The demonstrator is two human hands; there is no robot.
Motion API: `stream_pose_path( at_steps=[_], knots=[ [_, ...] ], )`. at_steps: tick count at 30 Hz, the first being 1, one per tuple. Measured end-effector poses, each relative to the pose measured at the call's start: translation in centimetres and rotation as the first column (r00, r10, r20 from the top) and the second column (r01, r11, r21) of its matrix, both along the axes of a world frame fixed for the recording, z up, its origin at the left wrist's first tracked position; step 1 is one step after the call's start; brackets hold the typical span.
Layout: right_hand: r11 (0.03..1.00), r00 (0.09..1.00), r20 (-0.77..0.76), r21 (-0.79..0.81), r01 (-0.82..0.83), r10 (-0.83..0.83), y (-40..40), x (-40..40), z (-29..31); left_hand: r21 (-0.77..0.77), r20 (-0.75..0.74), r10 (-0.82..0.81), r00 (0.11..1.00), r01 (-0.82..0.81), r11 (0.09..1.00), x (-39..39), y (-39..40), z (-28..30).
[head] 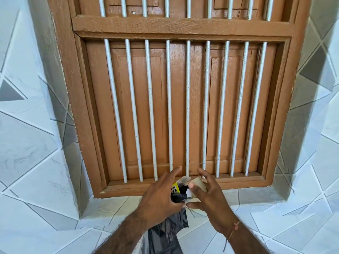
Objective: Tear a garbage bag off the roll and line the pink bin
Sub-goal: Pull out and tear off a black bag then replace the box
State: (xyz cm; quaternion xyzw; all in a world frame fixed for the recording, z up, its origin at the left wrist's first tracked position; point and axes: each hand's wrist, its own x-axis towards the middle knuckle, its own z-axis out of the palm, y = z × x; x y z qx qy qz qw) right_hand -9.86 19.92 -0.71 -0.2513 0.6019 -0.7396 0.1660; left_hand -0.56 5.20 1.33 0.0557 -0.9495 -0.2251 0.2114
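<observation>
My two hands meet low in the view, in front of a window sill. My left hand pinches the black garbage bag roll, which has a yellow label. A loose black bag hangs down from the roll between my forearms. My right hand grips a brown cardboard core and a strip of paper wrapper at the roll's right end. The pink bin is not in view.
A brown wooden window with closed shutters and several white vertical bars fills the wall ahead. Its sill lies just beyond my hands. White and grey patterned tiles cover the wall on both sides and below.
</observation>
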Motion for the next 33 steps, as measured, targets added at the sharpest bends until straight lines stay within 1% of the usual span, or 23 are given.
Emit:
stream_pose_path(
  at_steps=[3, 5, 9, 10, 12, 14, 18, 21, 23, 25, 27, 28, 30, 31, 32, 33],
  knots=[
    [0.999, 1.000, -0.016, -0.049, 0.017, -0.017, -0.1, 0.0, -0.1, -0.010, -0.011, -0.019, 1.000, 0.018, 1.000, 0.1, -0.1, 0.1],
    [0.998, 0.998, -0.057, -0.043, 0.039, -0.041, -0.5, 0.2, -0.3, 0.016, -0.023, -0.028, 0.999, 0.028, 0.999, 0.1, -0.4, 0.2],
    [0.993, 0.981, -0.174, 0.070, 0.095, -0.082, -1.0, 0.3, -0.8, 0.055, -0.028, -0.021, 0.999, 0.022, 0.998, 0.0, -0.9, 0.4],
    [0.991, 0.980, -0.178, 0.080, 0.106, -0.091, -1.1, 0.3, -0.7, 0.066, -0.036, -0.023, 0.999, 0.025, 0.997, 0.0, -0.9, 0.5],
    [0.991, 0.985, -0.130, 0.048, 0.121, -0.114, -1.2, 0.3, -0.4, 0.098, -0.046, -0.023, 0.999, 0.027, 0.995, 0.1, -0.9, 0.6],
    [0.993, 0.991, -0.046, -0.008, 0.122, -0.122, -1.1, 0.2, -0.1, 0.102, -0.045, -0.028, 0.999, 0.032, 0.994, 0.2, -0.9, 0.7],
    [0.989, 0.989, 0.106, -0.095, 0.113, -0.103, -1.1, -0.2, -0.2, -0.035, -0.031, -0.052, 0.998, 0.051, 0.998, 0.3, -0.4, 0.7],
    [0.983, 0.980, 0.166, -0.120, 0.135, -0.114, -1.3, -0.3, -0.2, -0.038, -0.023, -0.042, 0.999, 0.041, 0.998, 0.2, -0.3, 0.8],
    [0.981, 0.976, 0.176, -0.121, 0.150, -0.128, -1.2, -0.5, -0.2, 0.050, -0.031, -0.041, 0.999, 0.043, 0.998, 0.5, -0.4, 1.2],
    [0.979, 0.973, 0.181, -0.122, 0.166, -0.142, -0.8, -0.8, -0.1, 0.188, -0.059, -0.025, 0.998, 0.035, 0.981, 1.4, -0.9, 1.3],
    [0.974, 0.970, 0.184, -0.132, 0.184, -0.159, -0.5, -1.2, 0.0, 0.318, -0.110, 0.075, 0.991, -0.037, 0.948, 2.6, -1.7, 0.6],
    [0.971, 0.968, 0.192, -0.140, 0.193, -0.164, -0.3, -1.3, 0.0, 0.366, -0.134, 0.166, 0.977, -0.107, 0.924, 3.1, -2.5, -0.2],
    [0.967, 0.964, 0.211, -0.160, 0.199, -0.164, -0.1, -1.7, 0.0, 0.459, -0.094, 0.332, 0.938, -0.255, 0.851, 3.8, -3.9, -1.5],
    [0.966, 0.962, 0.223, -0.169, 0.195, -0.155, -0.2, -1.8, 0.0, 0.504, -0.030, 0.356, 0.934, -0.293, 0.812, 3.8, -4.7, -2.3],
    [0.967, 0.962, 0.235, -0.178, 0.185, -0.141, -0.2, -1.9, 0.0, 0.581, 0.053, 0.344, 0.938, -0.309, 0.753, 3.8, -5.1, -3.1],
    [0.968, 0.961, 0.248, -0.183, 0.171, -0.122, -0.4, -1.9, 0.0, 0.696, 0.133, 0.291, 0.947, -0.299, 0.653, 3.6, -5.4, -3.9]
  ],
)
